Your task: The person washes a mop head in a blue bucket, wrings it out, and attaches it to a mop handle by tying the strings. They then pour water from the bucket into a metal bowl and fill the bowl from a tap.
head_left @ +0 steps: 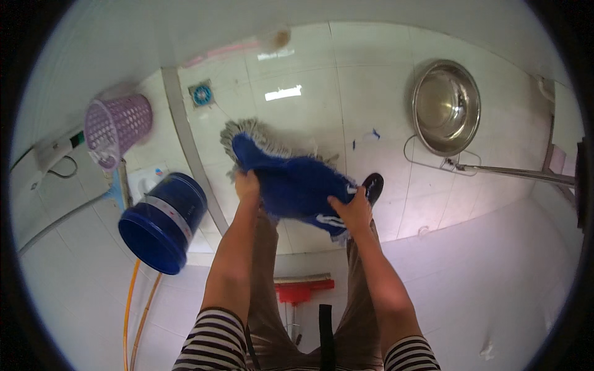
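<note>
A blue mop-head cover [297,185] with a grey string fringe is stretched between my two hands over the tiled floor. Its left end is gripped by my left hand [247,186]. My right hand [355,213] has hold of the right end, close to white ties on the cloth. The fringe stands out along the far edge and the upper left corner. Part of the cover blocks the view of my left foot, while a dark shoe [374,185] shows beyond my right hand.
A steel basin [446,109] sits at right above a wire-framed mop handle [519,174]. At left are a blue bucket [162,222], a purple basket [118,125] and a floor drain [202,95]. A red squeegee-like head [297,291] lies behind my legs. Blue scraps [375,134] dot the floor.
</note>
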Tool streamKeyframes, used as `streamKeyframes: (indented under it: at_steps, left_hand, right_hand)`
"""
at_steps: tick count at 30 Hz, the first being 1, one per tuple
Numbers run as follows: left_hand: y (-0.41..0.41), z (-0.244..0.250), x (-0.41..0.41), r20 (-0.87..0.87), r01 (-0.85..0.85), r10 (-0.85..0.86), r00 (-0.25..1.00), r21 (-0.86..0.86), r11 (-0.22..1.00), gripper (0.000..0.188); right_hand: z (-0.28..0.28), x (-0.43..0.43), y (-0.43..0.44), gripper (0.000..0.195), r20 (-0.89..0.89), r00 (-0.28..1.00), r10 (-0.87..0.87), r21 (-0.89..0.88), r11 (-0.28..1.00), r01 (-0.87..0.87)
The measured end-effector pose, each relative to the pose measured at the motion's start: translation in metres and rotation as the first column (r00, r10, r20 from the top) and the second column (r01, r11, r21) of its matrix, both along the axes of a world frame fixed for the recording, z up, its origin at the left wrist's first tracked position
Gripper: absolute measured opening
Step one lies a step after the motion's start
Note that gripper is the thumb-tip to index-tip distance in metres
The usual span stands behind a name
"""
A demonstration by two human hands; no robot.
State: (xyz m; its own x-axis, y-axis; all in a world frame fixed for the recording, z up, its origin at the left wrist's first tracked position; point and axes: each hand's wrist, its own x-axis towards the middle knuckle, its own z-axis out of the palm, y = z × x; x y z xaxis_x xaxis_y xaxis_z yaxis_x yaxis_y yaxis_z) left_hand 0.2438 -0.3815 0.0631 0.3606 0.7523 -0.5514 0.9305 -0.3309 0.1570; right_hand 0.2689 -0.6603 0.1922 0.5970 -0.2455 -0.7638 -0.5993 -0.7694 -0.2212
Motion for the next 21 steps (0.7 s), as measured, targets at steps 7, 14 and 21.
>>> streamKeyframes:
  at_steps: [7, 14, 21]
  left_hand:
    - [-0.095, -0.085, -0.023, -0.136, -0.054, 0.027, 0.99, -0.201, 0.978, 0.038]
    - [-0.12, -0.077, -0.067, -0.074, 0.108, -0.158, 0.985, -0.448, 0.887, 0.04]
    - [-0.139, 0.052, -0.053, 0.004, -0.059, 0.193, 0.981, -0.945, 0.321, 0.026]
  right_hand:
    - [-0.09, -0.016, -0.095, 0.07, -0.072, 0.996, 0.05, -0.289, 0.955, -0.069]
    - [-0.088, 0.019, -0.197, 0.023, 0.102, 0.987, 0.122, -0.152, 0.983, -0.106]
    - [-0.196, 0.063, -0.174, 0.016, 0.298, 0.938, 0.176, -0.157, 0.979, -0.134]
